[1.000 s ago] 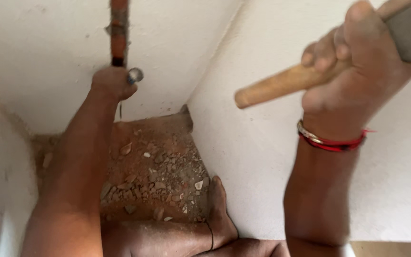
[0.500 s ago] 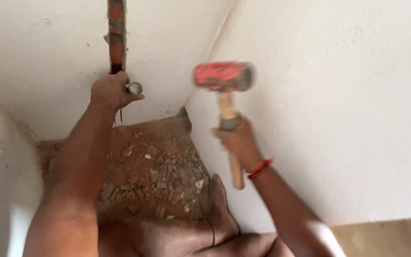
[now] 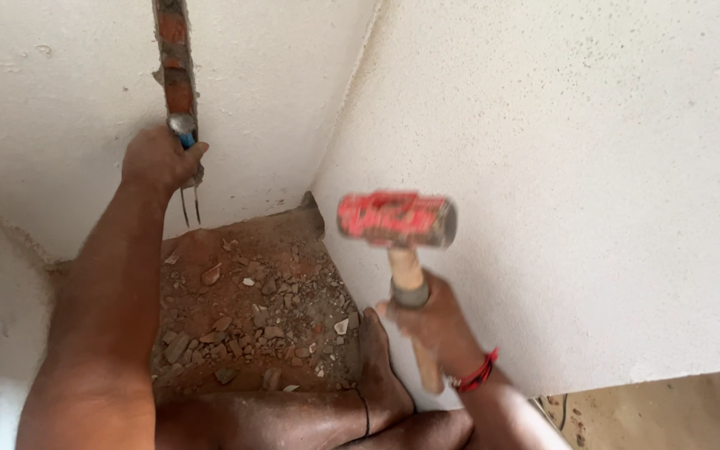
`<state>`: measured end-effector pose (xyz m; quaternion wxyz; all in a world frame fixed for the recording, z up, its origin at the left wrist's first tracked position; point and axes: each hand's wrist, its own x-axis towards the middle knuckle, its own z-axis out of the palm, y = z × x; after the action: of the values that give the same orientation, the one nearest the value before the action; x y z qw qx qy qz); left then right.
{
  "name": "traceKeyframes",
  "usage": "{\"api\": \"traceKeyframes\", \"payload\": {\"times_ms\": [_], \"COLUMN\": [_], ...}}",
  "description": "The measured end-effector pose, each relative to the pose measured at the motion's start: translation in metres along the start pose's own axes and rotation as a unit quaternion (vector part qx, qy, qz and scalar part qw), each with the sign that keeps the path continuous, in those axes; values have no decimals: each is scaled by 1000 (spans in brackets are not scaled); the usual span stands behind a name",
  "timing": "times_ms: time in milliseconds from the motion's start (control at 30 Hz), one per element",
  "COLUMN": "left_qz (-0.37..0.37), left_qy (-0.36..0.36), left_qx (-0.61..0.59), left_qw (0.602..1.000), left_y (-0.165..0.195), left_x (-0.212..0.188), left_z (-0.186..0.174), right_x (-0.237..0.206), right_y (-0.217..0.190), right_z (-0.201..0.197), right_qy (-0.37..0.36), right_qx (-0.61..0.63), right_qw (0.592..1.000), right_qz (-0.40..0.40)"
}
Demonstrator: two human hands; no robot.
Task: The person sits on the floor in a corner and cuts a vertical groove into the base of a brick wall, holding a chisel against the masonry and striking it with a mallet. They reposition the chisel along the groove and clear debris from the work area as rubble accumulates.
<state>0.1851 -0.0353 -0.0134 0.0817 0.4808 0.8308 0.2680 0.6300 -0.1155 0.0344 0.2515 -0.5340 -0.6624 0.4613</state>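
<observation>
My left hand [image 3: 160,158] grips a metal chisel [image 3: 182,127] with a blue band, held against the lower end of a narrow groove [image 3: 173,58] cut in the white wall, where red brick shows. My right hand [image 3: 428,321] holds a club hammer [image 3: 397,220] by its wooden handle. The red hammer head is blurred and sits low, to the right of the chisel and apart from it. A red bracelet [image 3: 478,372] is on my right wrist.
Two white walls meet in a corner [image 3: 343,125]. The floor [image 3: 252,292] below is covered in brick dust and several broken chips. My bare foot [image 3: 381,367] and leg rest on it at the bottom.
The hammer came down from high at the right, swung near the chisel, then drew back lower and to the right. My left hand stayed on the chisel at the groove.
</observation>
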Motion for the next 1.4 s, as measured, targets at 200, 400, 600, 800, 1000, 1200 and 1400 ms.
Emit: {"api": "traceKeyframes", "payload": {"times_ms": [200, 400, 600, 800, 1000, 1200, 1400], "left_qz": [24, 20, -17, 39, -38, -99, -11], "left_qy": [-18, -52, -46, -7, -41, -86, -31], "left_qx": [65, 84, 66, -23, -52, -36, -7], "left_qw": [997, 995, 997, 999, 997, 991, 999], "left_y": [2, 1, -11, -20, -10, -2, 5], "left_x": [-2, 2, -3, -4, -9, -16, -21], "left_z": [12, 10, 10, 9, 13, 10, 3], "right_x": [-14, -16, -21, -24, -18, -4, 25], "right_y": [39, 70, 94, 105, 89, 47, -15], "right_z": [14, 13, 9, 19, 36, 50, 21], "right_qy": [-38, -33, -35, -50, -59, -59, 41], "right_qx": [44, 76, 51, 76, 50, 23, 43], "right_qw": [998, 994, 993, 988, 992, 995, 995], "right_qz": [15, 69, 98, 121, 97, 77, -86]}}
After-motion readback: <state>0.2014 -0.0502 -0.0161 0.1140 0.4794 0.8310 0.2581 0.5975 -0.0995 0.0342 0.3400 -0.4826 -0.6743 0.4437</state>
